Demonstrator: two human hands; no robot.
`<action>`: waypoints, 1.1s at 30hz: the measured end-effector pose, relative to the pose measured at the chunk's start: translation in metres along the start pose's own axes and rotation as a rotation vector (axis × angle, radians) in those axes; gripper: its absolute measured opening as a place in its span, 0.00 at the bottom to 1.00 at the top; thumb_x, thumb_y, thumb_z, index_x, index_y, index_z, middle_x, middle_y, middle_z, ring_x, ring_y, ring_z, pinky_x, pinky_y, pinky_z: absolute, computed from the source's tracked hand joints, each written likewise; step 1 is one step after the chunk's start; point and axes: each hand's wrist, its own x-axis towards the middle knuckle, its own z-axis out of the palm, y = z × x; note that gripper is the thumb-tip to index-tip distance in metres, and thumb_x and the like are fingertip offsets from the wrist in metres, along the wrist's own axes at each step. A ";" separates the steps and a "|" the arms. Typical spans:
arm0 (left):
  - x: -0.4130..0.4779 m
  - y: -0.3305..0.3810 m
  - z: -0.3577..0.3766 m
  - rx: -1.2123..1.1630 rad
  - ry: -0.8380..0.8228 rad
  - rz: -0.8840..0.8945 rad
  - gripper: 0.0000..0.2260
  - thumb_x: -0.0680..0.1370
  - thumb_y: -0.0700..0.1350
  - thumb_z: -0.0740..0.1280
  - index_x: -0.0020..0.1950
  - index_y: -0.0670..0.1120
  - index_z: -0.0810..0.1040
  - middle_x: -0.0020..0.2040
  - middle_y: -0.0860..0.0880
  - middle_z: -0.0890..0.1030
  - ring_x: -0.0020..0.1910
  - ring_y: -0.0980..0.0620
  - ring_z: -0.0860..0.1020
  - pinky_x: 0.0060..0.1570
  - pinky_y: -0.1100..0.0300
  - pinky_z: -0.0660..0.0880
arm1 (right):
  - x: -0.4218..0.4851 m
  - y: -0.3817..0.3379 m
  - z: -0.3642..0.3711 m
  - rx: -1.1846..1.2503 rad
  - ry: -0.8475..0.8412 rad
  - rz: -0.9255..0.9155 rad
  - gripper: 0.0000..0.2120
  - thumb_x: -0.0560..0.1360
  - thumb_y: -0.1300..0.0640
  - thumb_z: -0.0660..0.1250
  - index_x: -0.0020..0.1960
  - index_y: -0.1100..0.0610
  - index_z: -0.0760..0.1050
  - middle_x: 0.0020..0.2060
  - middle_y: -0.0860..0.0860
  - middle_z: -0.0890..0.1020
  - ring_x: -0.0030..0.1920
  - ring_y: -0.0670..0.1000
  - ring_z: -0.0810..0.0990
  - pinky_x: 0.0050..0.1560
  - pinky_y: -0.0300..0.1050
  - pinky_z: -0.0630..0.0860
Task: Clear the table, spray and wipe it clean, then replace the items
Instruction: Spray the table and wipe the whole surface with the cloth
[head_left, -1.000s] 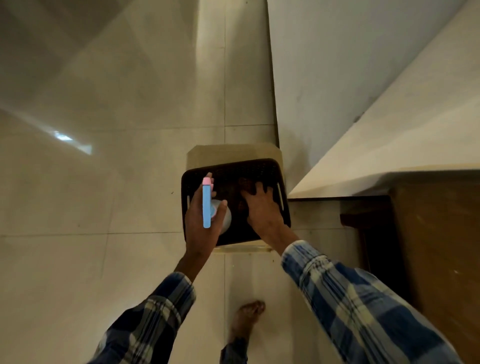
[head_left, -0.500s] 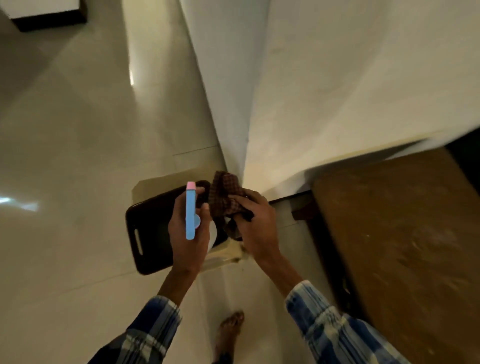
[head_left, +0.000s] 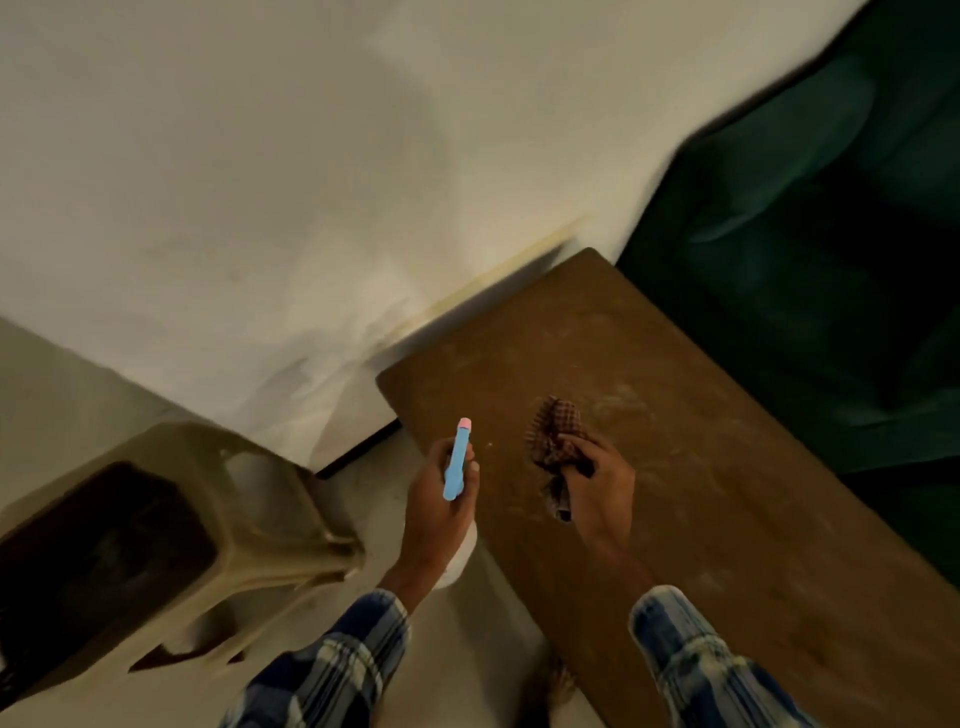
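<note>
My left hand (head_left: 439, 506) grips a spray bottle (head_left: 457, 460) with a blue head, pink tip and white body; it hangs at the left edge of the brown wooden table (head_left: 701, 467). My right hand (head_left: 597, 483) holds a crumpled red-checked cloth (head_left: 556, 431) just above the table's left part. The tabletop is dusty and smeared, with nothing standing on it.
A beige plastic stool (head_left: 249, 499) with a dark tray (head_left: 98, 551) on it stands to the left on the tiled floor. A white wall (head_left: 311, 182) runs behind. A dark green sofa (head_left: 831, 234) lies beyond the table on the right. My bare foot (head_left: 556, 686) is near the bottom.
I have turned right from the stool to the table. My right hand lifted the cloth out of the tray and carried it over the tabletop; my left hand brought the bottle along.
</note>
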 end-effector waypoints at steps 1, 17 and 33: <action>0.004 0.001 0.016 0.012 -0.018 -0.017 0.07 0.80 0.47 0.67 0.58 0.50 0.76 0.43 0.51 0.80 0.40 0.49 0.81 0.41 0.55 0.83 | 0.008 0.004 -0.014 0.000 0.008 0.004 0.19 0.75 0.64 0.69 0.61 0.45 0.82 0.61 0.48 0.82 0.56 0.54 0.83 0.58 0.58 0.82; 0.133 0.025 0.199 0.150 -0.032 -0.092 0.05 0.81 0.50 0.67 0.51 0.51 0.73 0.39 0.46 0.79 0.36 0.45 0.80 0.36 0.55 0.80 | 0.177 0.054 -0.104 -0.103 0.114 -0.012 0.17 0.76 0.66 0.69 0.64 0.56 0.80 0.64 0.50 0.80 0.62 0.51 0.79 0.66 0.54 0.78; 0.159 -0.038 0.162 0.142 0.046 -0.240 0.07 0.80 0.52 0.67 0.48 0.49 0.76 0.35 0.48 0.79 0.32 0.46 0.80 0.34 0.50 0.81 | 0.222 0.021 -0.032 -0.150 0.024 -0.050 0.17 0.76 0.66 0.68 0.64 0.57 0.81 0.63 0.51 0.80 0.62 0.52 0.79 0.67 0.53 0.76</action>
